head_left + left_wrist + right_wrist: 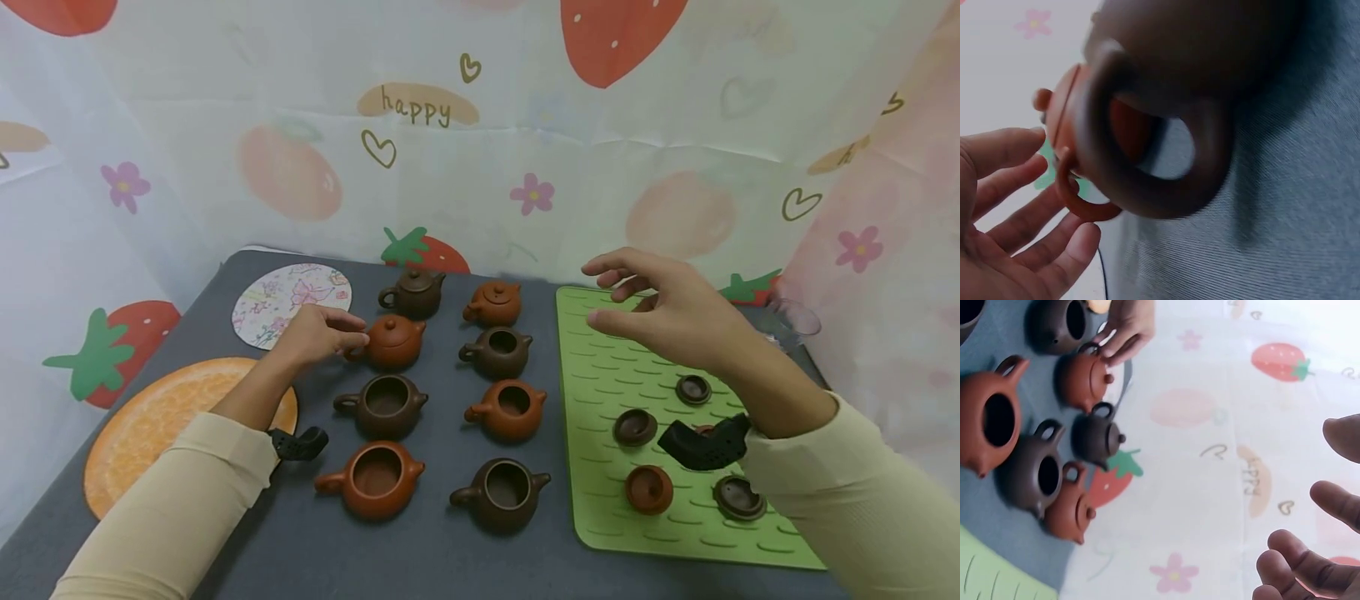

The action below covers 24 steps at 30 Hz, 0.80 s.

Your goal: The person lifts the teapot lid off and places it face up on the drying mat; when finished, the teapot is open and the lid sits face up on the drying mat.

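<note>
My left hand is beside the handle of a lidded reddish clay teapot, in the left column. In the left wrist view, its relaxed fingers spread around that handle without curling tightly; a dark teapot's handle looms in front. Raised over the green mat, my right hand holds nothing, its fingers loosely bent. Two more lidded teapots stand at the back, one dark and one reddish. Several lidless teapots, dark and reddish, fill the rest of two columns.
Several small teapot lids lie on the green mat at right. At left are a round orange mat and a flowered round mat. A printed curtain hangs behind the dark table; a clear object sits back right.
</note>
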Available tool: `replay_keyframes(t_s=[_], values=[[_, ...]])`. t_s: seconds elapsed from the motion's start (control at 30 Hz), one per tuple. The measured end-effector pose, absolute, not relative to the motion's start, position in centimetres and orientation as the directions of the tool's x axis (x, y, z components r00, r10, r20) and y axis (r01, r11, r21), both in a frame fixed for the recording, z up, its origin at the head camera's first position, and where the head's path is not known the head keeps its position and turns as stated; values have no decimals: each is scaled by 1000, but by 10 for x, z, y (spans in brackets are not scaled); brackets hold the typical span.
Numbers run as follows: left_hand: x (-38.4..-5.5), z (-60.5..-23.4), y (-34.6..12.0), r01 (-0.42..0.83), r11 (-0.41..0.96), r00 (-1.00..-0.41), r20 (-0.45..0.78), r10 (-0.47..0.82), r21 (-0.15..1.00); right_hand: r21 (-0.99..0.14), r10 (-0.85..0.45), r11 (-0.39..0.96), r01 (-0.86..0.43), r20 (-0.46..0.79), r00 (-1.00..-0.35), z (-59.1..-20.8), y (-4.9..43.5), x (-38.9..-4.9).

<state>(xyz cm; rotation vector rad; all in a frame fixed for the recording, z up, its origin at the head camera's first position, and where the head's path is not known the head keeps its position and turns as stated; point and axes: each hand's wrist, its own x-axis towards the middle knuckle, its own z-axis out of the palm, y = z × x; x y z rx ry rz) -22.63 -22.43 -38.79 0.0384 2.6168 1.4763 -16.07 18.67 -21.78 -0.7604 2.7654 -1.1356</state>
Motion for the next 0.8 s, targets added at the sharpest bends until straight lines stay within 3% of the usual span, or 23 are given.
replay_keyframes(t_s=[0.8], values=[[-227,-400,-226,-65,545,-991,-118,63,836,-781,-572,413,-469,178,-800,-242,104,-198]])
